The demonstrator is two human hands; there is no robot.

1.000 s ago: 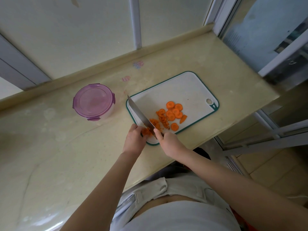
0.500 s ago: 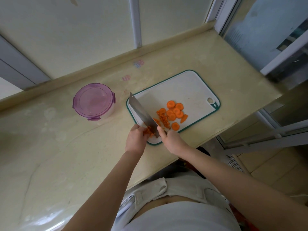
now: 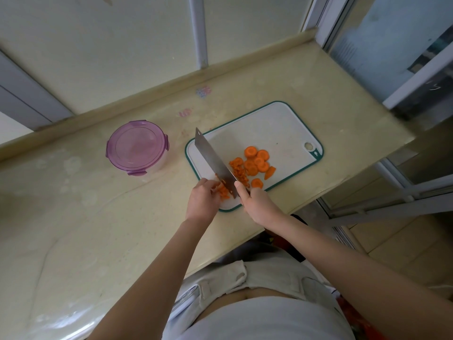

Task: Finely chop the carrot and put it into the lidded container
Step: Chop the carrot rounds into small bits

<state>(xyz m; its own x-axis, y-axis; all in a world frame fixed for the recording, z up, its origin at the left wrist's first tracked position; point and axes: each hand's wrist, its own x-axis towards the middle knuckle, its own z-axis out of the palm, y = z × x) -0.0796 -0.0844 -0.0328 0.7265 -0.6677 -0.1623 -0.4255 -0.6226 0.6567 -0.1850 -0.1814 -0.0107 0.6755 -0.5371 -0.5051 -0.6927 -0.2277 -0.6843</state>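
The knife (image 3: 214, 160) is gripped by its handle in the right hand (image 3: 259, 204) at the near edge of the cutting board (image 3: 269, 126). Carrot pieces (image 3: 224, 191) are pinned under the curled fingers of the left hand (image 3: 202, 200) at the board's near left corner, against the blade. Round carrot slices (image 3: 257, 161) are spread over the board's middle. The lidded container (image 3: 137, 147), closed, is set on the table (image 3: 98, 217) left of the board.

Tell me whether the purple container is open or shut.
Shut. The purple lid sits flat on the container and covers its whole mouth.
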